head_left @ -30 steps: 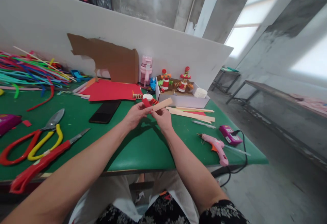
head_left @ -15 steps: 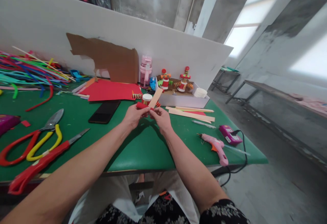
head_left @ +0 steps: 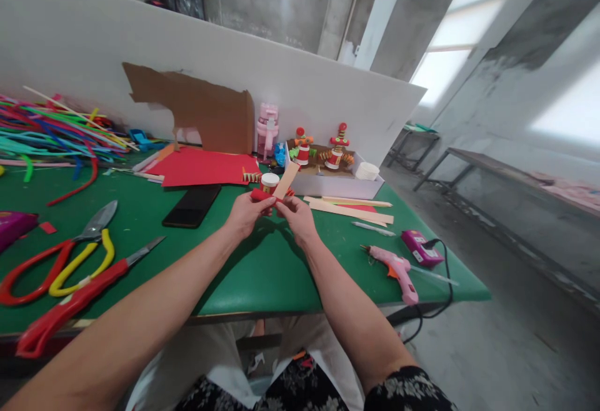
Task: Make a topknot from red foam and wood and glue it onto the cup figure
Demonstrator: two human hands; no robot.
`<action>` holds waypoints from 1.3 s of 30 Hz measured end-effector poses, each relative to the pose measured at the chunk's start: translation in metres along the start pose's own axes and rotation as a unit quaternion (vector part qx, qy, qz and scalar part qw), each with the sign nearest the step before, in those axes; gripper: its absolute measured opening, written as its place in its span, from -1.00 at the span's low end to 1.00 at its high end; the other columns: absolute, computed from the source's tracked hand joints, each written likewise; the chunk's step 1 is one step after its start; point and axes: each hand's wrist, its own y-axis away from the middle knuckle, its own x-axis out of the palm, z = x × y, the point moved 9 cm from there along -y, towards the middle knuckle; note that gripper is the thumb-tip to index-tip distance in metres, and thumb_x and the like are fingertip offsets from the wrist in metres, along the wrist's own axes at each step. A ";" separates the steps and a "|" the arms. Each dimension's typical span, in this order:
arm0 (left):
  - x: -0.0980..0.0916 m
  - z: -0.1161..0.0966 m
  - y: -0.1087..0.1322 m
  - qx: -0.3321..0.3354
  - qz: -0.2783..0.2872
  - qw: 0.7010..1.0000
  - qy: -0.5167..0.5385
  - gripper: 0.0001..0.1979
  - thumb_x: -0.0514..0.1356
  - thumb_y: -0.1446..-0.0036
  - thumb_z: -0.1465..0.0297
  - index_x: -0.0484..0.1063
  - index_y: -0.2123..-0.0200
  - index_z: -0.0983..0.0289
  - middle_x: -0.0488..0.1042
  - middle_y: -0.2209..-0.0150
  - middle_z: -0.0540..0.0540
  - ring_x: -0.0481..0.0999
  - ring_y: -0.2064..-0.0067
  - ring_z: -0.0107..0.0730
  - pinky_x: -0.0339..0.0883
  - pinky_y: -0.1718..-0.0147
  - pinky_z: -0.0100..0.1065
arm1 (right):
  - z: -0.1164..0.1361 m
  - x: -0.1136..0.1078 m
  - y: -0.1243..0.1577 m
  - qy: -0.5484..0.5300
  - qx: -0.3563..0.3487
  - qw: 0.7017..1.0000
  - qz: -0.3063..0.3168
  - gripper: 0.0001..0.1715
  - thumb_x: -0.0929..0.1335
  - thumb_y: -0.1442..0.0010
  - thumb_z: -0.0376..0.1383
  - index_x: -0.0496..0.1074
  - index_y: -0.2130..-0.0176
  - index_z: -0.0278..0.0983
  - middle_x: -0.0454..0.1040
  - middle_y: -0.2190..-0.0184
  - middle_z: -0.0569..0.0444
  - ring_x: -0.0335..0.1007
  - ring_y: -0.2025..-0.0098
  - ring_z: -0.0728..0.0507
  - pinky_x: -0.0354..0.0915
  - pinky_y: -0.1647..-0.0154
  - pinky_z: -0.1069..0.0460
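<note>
My left hand (head_left: 246,214) is closed, pinching a small red piece (head_left: 261,196) that looks like rolled or folded paper. My right hand (head_left: 296,216) is closed on the other end of the same piece, its thumb and fingers meeting my left fingertips. A flat tan strip (head_left: 287,180) rises at a slant from between the hands; fingers hide its lower end. Just beyond them stands a small red cup with a white top (head_left: 269,181). To the right lie tan strips (head_left: 351,212) and a white pen (head_left: 374,228).
Scissors (head_left: 96,223), a red-handled knife (head_left: 94,289) and a phone (head_left: 192,206) lie left on the green table (head_left: 262,286). Red sheets (head_left: 206,166) are behind. A box (head_left: 332,185) holds two figures. A pink glue gun (head_left: 394,267) with a cord sits right.
</note>
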 end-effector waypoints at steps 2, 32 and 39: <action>0.001 0.001 0.001 -0.009 0.005 1.000 0.004 -0.48 0.55 0.53 0.22 0.49 0.48 0.35 0.51 0.56 0.02 0.42 0.54 -0.47 0.32 0.51 -0.37 | 0.001 -0.002 -0.001 0.033 -0.014 0.999 -0.007 -0.64 0.53 0.12 -0.09 0.42 0.45 -0.27 0.45 0.55 0.18 0.34 0.46 -0.02 0.29 0.36 0.06; 0.001 -0.002 -0.004 -0.039 0.106 0.993 -0.036 -0.58 0.53 0.48 0.34 0.57 0.43 0.29 0.57 0.44 0.05 0.49 0.43 -0.38 0.38 0.39 -0.30 | -0.007 -0.002 0.002 -0.038 0.068 0.997 0.002 -0.70 0.53 0.17 -0.14 0.51 0.47 -0.28 0.43 0.59 0.19 0.28 0.53 0.03 0.26 0.40 0.08; 0.003 -0.006 -0.002 -0.025 0.118 0.991 -0.058 -0.70 0.49 0.42 0.36 0.61 0.48 0.29 0.59 0.44 0.09 0.50 0.43 -0.37 0.40 0.36 -0.30 | -0.008 -0.002 0.004 -0.056 0.092 0.994 -0.005 -0.71 0.53 0.19 -0.17 0.52 0.48 -0.30 0.44 0.61 0.17 0.29 0.53 0.04 0.26 0.42 0.10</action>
